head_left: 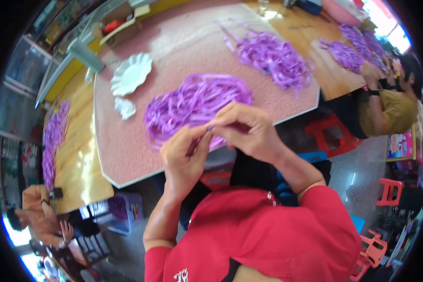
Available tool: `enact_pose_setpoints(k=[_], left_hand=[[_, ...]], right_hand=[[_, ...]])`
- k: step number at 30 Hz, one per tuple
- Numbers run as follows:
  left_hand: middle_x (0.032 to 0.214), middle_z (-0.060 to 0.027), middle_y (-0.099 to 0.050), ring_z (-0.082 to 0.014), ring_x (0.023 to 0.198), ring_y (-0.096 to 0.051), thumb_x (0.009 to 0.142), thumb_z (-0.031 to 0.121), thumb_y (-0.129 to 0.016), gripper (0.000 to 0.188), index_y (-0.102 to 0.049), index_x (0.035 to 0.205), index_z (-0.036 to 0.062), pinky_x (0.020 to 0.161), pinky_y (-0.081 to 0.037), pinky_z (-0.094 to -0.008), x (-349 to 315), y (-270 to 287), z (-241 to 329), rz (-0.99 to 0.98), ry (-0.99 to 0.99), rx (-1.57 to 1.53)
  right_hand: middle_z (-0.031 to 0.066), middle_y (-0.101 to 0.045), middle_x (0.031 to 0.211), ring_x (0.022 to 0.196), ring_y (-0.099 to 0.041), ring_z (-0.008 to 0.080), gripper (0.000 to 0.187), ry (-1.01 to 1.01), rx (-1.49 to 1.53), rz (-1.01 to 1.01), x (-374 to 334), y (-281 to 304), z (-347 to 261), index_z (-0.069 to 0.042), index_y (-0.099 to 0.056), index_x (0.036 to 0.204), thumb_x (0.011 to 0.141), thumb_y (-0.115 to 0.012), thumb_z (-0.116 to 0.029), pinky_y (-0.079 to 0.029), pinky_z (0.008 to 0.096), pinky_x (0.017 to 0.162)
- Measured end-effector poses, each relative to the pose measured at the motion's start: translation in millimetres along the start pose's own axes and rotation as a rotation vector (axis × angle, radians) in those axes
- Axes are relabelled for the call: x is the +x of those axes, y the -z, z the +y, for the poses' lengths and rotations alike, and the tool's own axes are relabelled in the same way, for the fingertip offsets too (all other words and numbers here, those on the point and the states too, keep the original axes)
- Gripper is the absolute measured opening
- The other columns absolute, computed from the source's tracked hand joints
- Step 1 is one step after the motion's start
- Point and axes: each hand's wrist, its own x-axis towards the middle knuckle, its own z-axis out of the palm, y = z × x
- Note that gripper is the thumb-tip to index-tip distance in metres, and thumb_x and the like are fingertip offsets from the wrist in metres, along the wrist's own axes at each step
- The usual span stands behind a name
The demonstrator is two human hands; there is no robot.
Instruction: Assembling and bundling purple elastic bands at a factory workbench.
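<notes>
Near coiled ribbon [192, 101] — left hand [185, 148], right hand [249, 131] pinched on purple strip [211, 128].

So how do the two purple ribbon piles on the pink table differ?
The near pile spreads in long, wide loops, while the far pile is a curlier tangle. The near pile lies by the left hand and right hand; the far pile lies apart from both. Both piles are purple.

Indoors, fairly bright. Opening [385, 19] at upper right blown out; second white patch [16, 231] lower left. Glare streaks on left wooden table [75, 157], reflections on grey floor [340, 171]. Shade under pink tabletop [127, 155]. Purple bundle [192, 101] evenly lit, strands a bit soft. Fisheye: black rim, bent edges. Far-left shelves [7, 157] dim, smeared, maybe out of focus, hard to say.
</notes>
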Motion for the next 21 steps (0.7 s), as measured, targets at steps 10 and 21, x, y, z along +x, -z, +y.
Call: enact_pose_setpoints(k=[10, 21], left_hand=[[0.067, -0.0083, -0.052, -0.0173, 0.055, -0.049, 0.083, -0.005, -0.069, 0.013, -0.065, 0.095, -0.0001, 0.049, -0.037, -0.0304, -5, 1, 3, -0.047, -0.198, 0.171], [0.063, -0.0042, -0.045, -0.0132, 0.052, -0.038, 0.083, -0.008, -0.068, 0.012, -0.061, 0.087, 0.0016, 0.048, -0.027, -0.0293, -7, 2, -6, -0.010, -0.258, 0.179]], right_hand=[[0.0023, -0.064, 0.082, 0.065, -0.060, 0.0069, 0.006, -0.343, 0.262, -0.106, 3, 9, 0, 0.000, -0.067, 0.096, 0.091, -0.067, -0.004, -0.050, 0.0212, 0.055], [0.0057, -0.065, 0.086, 0.067, -0.062, 0.0095, 0.005, -0.233, 0.185, -0.177, 8, 1, -7, 0.001, -0.067, 0.095, 0.091, -0.064, 0.001, -0.050, 0.0233, 0.058]])
